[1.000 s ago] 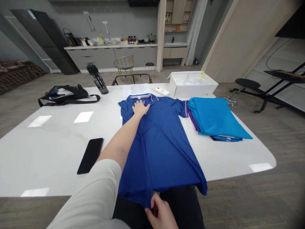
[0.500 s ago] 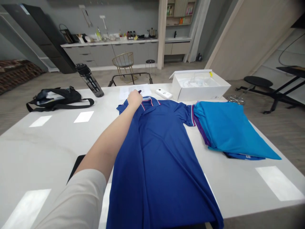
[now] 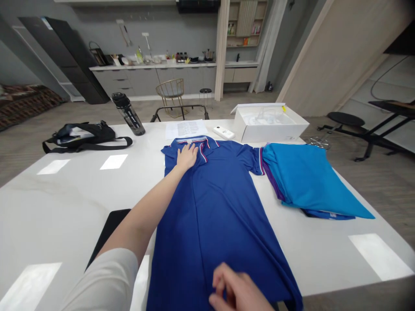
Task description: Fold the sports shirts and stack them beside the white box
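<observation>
A blue polo shirt (image 3: 230,216) lies lengthwise on the table, its left side turned in toward the middle. Its collar with red and white trim points away from me, and one short sleeve sticks out to the right. My left hand (image 3: 187,156) rests flat on the shirt just below the collar, fingers stretched out. Low in the view, my right hand (image 3: 238,288) hovers over the lower part of the shirt, fingers loosely curled and thumb a little apart, with no cloth visible between them.
Right of the shirt lies a stack of folded bright blue clothing (image 3: 301,177), touching the sleeve. Behind are a white box (image 3: 272,131), a white device (image 3: 223,132) and papers (image 3: 184,128). A bottle (image 3: 129,114), black bag (image 3: 84,138) and phone (image 3: 108,229) are leftward.
My left hand went from the placket up to the collar, pinched there, then flattened below it. The shirt's left side now lies smoother. My right hand left view and came back, off the hem.
</observation>
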Demonstrator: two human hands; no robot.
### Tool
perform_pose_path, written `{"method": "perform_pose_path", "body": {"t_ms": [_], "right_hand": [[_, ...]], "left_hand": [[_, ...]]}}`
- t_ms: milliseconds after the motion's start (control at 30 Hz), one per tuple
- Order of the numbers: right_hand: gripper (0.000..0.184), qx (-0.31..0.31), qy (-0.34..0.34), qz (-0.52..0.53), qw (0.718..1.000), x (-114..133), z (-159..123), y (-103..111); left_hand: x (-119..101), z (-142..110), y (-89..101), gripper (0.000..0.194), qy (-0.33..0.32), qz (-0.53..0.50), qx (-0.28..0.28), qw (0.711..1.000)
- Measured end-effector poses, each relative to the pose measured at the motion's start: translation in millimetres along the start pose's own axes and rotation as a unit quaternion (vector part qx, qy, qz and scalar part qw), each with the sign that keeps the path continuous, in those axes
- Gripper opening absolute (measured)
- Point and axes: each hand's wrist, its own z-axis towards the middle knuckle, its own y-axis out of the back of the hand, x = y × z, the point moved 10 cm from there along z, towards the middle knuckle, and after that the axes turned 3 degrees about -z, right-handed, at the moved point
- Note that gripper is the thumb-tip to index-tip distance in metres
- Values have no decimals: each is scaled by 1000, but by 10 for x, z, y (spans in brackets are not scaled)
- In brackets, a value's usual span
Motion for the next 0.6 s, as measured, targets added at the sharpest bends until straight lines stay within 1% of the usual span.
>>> {"method": "perform_pose_path", "body": {"t_ms": [33,67,100,133,167,200,233,300,333,367,400,467,500,533,567,600], "right_hand": [[11,-55,23,-24,998,135,212,275],[8,-75,56,-42,995,286,470,478],[9,-84,88,-55,991,428,767,654],[11,-105,108,-67,986,532,1088,845],[13,-131,110,-80,982,590,1422,1039],[14,-169,98,-92,976,605,1741,1246],[15,-207,88,-106,969,610,2023,1442],[18,-251,83,-156,952,612,2446,1750],[18,-274,65,-190,941,570,2565,1909],[17,-303,32,-222,926,495,2613,2094],[18,-338,-11,-252,907,399,2590,2302],[23,-403,-92,-311,856,211,2397,2740],[27,-427,-117,-341,829,144,2273,2949],[31,-443,-134,-371,805,89,2160,3142],[35,-450,-154,-394,787,21,2064,3324],[38,-449,-173,-413,774,-47,1997,3487]], "left_hand": [[30,-60,-82,61,5,12,37,999],[41,-115,-138,62,6,21,60,998],[31,-157,-147,63,1,28,57,998],[8,-187,-109,62,-5,33,30,999],[-15,-213,-54,62,-8,34,-6,999],[-30,-235,-21,61,-8,33,-30,999],[-41,-252,-23,60,-6,31,-36,999],[-52,-278,-98,59,-1,24,-7,1000],[-59,-292,-124,59,-2,20,5,1000],[-72,-306,-116,59,-6,16,4,1000],[-86,-318,-77,60,-12,13,-10,1000],[-131,-334,31,61,-30,12,-49,998],[-169,-331,61,62,-47,13,-58,997],[-204,-318,60,62,-62,15,-54,996],[-226,-292,17,63,-71,16,-32,997],[-232,-261,-59,63,-71,14,2,997]]}}
